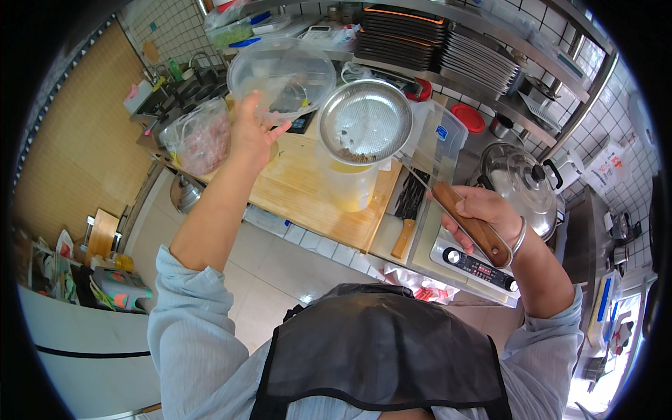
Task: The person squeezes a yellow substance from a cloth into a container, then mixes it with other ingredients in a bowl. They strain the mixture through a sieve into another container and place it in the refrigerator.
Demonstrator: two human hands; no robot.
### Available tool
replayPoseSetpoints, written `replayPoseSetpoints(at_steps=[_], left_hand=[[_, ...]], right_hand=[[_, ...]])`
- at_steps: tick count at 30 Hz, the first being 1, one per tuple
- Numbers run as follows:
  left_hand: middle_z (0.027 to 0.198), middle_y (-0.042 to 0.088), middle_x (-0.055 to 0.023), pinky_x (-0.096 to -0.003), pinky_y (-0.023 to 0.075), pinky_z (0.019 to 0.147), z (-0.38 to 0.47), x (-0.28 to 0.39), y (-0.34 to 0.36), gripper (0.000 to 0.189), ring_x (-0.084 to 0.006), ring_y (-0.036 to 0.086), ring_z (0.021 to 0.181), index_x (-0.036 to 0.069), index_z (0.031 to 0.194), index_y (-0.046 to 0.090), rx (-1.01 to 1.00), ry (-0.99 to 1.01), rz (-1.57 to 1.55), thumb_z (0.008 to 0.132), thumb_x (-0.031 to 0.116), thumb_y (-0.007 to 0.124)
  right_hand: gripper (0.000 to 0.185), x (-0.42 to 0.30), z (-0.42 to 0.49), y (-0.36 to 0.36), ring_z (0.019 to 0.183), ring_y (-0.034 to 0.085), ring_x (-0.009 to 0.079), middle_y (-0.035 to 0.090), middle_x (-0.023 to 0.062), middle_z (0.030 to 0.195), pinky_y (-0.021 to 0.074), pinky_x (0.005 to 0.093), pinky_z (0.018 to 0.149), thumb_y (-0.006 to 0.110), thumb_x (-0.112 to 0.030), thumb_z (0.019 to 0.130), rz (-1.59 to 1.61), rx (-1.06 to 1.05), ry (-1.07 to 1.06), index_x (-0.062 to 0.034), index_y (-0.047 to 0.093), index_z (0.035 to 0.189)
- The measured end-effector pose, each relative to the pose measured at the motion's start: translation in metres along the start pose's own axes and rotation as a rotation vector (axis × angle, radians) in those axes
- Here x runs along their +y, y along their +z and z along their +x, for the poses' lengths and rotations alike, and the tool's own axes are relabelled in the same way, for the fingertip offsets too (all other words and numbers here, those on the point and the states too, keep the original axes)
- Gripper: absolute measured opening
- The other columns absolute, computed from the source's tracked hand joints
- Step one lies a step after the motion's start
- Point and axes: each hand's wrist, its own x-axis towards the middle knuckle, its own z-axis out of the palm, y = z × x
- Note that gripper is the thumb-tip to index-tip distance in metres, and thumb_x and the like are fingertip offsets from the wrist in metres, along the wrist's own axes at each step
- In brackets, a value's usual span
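My left hand [252, 131] holds a clear round plastic bowl [249, 60] by its near rim, above the wooden cutting board [294, 181]. Dark bits lie in the bowl. My right hand [485, 210] grips the wooden handle [475, 228] of a round metal strainer [367, 118]. Brown residue [357, 156] and a few dark flecks sit in the strainer. It is over a translucent plastic container [344, 181] with yellow contents at its bottom, standing on the board. Whether the strainer touches the container's rim, I cannot tell.
A bag of pinkish meat [205, 144] sits at the board's left. Right of the board lies a wooden-handled knife [404, 236], beside an induction cooker [475, 268]. A lidded metal pot [517, 181] stands farther right. Stacked trays [399, 39] fill the shelf behind; a red lid [467, 118] lies below.
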Motion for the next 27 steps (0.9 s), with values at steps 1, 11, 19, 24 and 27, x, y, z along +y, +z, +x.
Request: replayPoseSetpoints(at_steps=[1, 11, 19, 24, 27], left_hand=[[0.120, 0.037, -0.0144, -0.0501, 0.0425, 0.091, 0.000, 0.001, -0.002, 0.074, -0.0304, 0.042, 0.111, 0.010, 0.134, 0.020, 0.024, -0.028, -0.056, 0.080, 0.041, 0.058], [0.126, 0.029, -0.0186, -0.0478, 0.0430, 0.090, -0.023, -0.020, -0.050, 0.072, -0.0316, 0.035, 0.119, 0.009, 0.136, 0.018, 0.029, 0.008, -0.190, 0.083, 0.045, 0.053], [0.118, 0.032, -0.0151, -0.0449, 0.0465, 0.086, -0.040, -0.041, -0.087, 0.073, -0.0287, 0.042, 0.107, 0.010, 0.133, 0.019, 0.174, -0.025, -0.183, 0.081, 0.047, 0.053], [0.114, 0.034, -0.0145, -0.0460, 0.0471, 0.085, -0.050, -0.053, -0.100, 0.069, -0.0288, 0.046, 0.103, 0.013, 0.130, 0.023, 0.243, -0.092, -0.233, 0.080, 0.048, 0.054], [0.119, 0.032, -0.0154, -0.0480, 0.0448, 0.086, -0.058, -0.059, -0.103, 0.074, -0.0297, 0.044, 0.105, 0.014, 0.132, 0.021, 0.266, -0.181, -0.270, 0.078, 0.051, 0.055]], right_hand=[[0.052, 0.001, 0.001, 0.000, 0.044, 0.052, 0.0127, 0.054, 0.0089, 0.072, 0.0439, 0.0218, 0.039, 0.051, -0.021, 0.080, 0.010, 0.002, 0.012, 0.0079, 0.038, 0.121], [0.054, 0.004, -0.002, 0.003, 0.044, 0.052, 0.0144, 0.054, 0.0099, 0.073, 0.0452, 0.0234, 0.040, 0.052, -0.021, 0.079, 0.012, -0.023, 0.025, 0.0064, 0.037, 0.123], [0.053, -0.001, -0.004, 0.006, 0.046, 0.052, 0.0153, 0.054, 0.0110, 0.075, 0.0447, 0.0245, 0.041, 0.051, -0.020, 0.079, 0.022, -0.025, 0.056, 0.0040, 0.037, 0.124], [0.054, 0.002, -0.005, 0.010, 0.046, 0.052, 0.0152, 0.055, 0.0112, 0.075, 0.0450, 0.0241, 0.041, 0.053, -0.021, 0.079, 0.043, -0.031, 0.017, 0.0047, 0.036, 0.124], [0.056, -0.002, -0.005, 0.009, 0.046, 0.052, 0.0151, 0.055, 0.0114, 0.075, 0.0450, 0.0243, 0.041, 0.053, -0.022, 0.079, 0.050, -0.032, 0.056, 0.0049, 0.036, 0.125]])
